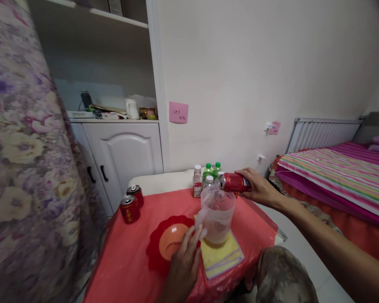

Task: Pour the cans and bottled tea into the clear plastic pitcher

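Note:
My right hand (259, 187) is wrapped round a red drink can (234, 182). The can lies nearly level, its top end over the rim of a clear plastic pitcher (218, 221). Closed on the pitcher's handle is my left hand (188, 252). A little pale liquid seems to be low in the pitcher, which stands on a folded yellow cloth (222, 261). Left of it, an orange bowl (169, 240) sits on a red scalloped plate (153, 252), partly behind my left hand. Two more red cans, one in front (130, 210) and one behind (135, 194), stand upright at the table's left.
Behind the pitcher stand several bottles, some with green caps (208, 168), one with a white cap (197, 181). A red cover (120, 261) lies over the table. My knee (282, 273) is beside its right edge. A bed (334, 168) is at right, a cabinet (129, 147) behind.

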`<action>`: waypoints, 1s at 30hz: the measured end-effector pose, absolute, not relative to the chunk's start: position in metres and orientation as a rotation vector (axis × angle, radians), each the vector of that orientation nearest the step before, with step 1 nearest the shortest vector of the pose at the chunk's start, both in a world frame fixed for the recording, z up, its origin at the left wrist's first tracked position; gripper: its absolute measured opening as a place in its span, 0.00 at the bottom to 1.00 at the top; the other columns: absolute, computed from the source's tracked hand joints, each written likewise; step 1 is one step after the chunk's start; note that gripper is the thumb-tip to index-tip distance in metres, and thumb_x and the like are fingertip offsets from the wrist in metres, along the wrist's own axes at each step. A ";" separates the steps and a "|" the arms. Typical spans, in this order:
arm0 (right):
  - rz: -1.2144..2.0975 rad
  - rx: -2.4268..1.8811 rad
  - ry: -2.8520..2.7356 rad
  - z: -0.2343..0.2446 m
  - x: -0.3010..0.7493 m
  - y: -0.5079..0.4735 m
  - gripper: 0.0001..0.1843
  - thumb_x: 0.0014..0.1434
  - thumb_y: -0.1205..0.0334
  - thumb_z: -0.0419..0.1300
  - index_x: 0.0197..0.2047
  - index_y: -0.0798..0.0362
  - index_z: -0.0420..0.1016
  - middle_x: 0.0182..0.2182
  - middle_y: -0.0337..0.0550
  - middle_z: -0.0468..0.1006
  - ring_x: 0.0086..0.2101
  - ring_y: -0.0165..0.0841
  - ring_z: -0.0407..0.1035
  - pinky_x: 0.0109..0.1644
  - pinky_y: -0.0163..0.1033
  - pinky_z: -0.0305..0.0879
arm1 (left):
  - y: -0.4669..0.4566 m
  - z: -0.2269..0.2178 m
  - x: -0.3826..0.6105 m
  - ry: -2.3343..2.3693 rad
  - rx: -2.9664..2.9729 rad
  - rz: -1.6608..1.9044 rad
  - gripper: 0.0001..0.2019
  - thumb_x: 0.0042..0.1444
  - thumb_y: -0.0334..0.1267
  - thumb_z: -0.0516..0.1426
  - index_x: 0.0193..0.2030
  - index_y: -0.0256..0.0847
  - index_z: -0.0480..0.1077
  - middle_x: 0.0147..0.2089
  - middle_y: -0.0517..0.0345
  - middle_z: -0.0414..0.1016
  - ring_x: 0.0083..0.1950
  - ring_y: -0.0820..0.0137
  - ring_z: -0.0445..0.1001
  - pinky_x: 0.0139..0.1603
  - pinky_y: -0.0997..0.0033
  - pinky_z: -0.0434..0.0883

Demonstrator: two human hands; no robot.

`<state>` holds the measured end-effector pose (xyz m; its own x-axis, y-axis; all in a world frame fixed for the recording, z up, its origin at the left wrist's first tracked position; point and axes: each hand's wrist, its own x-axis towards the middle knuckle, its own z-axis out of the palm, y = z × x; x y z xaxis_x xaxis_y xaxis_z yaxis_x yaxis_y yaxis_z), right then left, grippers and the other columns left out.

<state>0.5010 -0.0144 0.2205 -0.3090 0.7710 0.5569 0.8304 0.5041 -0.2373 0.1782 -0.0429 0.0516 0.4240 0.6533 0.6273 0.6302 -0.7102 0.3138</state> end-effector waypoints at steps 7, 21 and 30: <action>-0.164 -1.331 -2.144 0.227 0.500 -0.014 0.36 0.50 0.67 0.66 0.62 0.47 0.63 0.53 0.52 0.70 0.51 0.47 0.69 0.56 0.55 0.68 | -0.041 0.049 0.179 1.183 2.596 1.190 0.30 0.63 0.26 0.47 0.72 0.49 0.54 0.68 0.47 0.68 0.66 0.63 0.69 0.60 0.64 0.73; -0.219 -1.312 -2.171 0.231 0.499 -0.012 0.37 0.49 0.69 0.65 0.63 0.45 0.63 0.53 0.51 0.71 0.51 0.47 0.69 0.54 0.55 0.69 | -0.044 0.050 0.179 1.200 2.583 1.167 0.29 0.63 0.26 0.46 0.70 0.45 0.58 0.67 0.42 0.69 0.67 0.61 0.69 0.60 0.60 0.72; -0.230 -1.335 -2.153 0.237 0.496 -0.014 0.37 0.50 0.66 0.66 0.63 0.43 0.63 0.53 0.50 0.70 0.51 0.47 0.70 0.54 0.54 0.70 | -0.044 0.048 0.179 1.200 2.514 1.169 0.27 0.65 0.29 0.46 0.70 0.46 0.57 0.67 0.41 0.68 0.67 0.60 0.68 0.60 0.58 0.73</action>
